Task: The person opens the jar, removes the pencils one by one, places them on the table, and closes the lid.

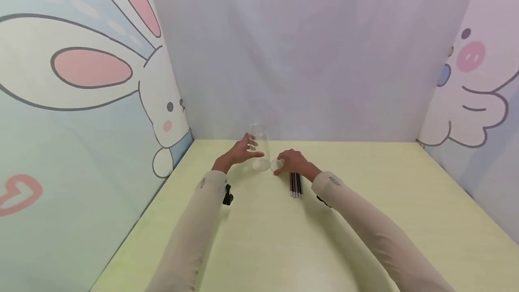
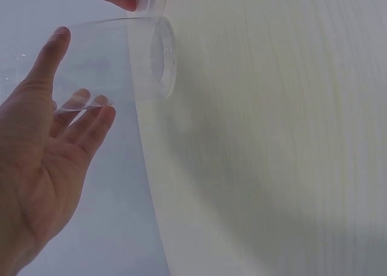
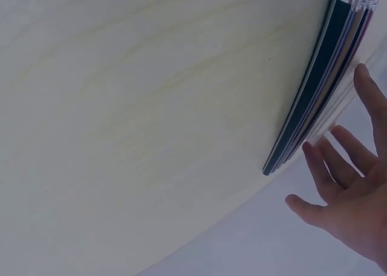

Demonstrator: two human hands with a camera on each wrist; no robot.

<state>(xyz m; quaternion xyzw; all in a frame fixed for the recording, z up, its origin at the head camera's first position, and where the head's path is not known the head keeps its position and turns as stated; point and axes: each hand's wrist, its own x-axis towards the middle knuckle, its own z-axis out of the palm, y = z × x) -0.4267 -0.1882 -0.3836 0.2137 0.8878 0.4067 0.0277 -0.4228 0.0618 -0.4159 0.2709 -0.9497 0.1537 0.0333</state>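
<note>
A tall clear plastic cylinder (image 1: 261,141) stands on the table, leaning slightly left in the head view. My left hand (image 1: 242,151) has its thumb across the cylinder's near side and its fingers round behind. In the left wrist view my left hand (image 2: 57,124) cups the transparent wall (image 2: 103,58) loosely. Just right of the base, a short clear round lid (image 1: 275,165) sits between the thumb and fingers of my right hand (image 1: 295,161). Dark pencils (image 1: 296,186) with pale eraser ends lie side by side beneath the right wrist. My right hand (image 3: 344,185) has its palm showing in its wrist view.
The pale wooden table (image 1: 259,242) runs back to a grey wall (image 1: 300,57). Side panels with a cartoon rabbit (image 1: 166,125) on the left and a pink-cheeked figure (image 1: 478,107) on the right border it. A small black wrist mount (image 1: 228,195) hangs under the left sleeve.
</note>
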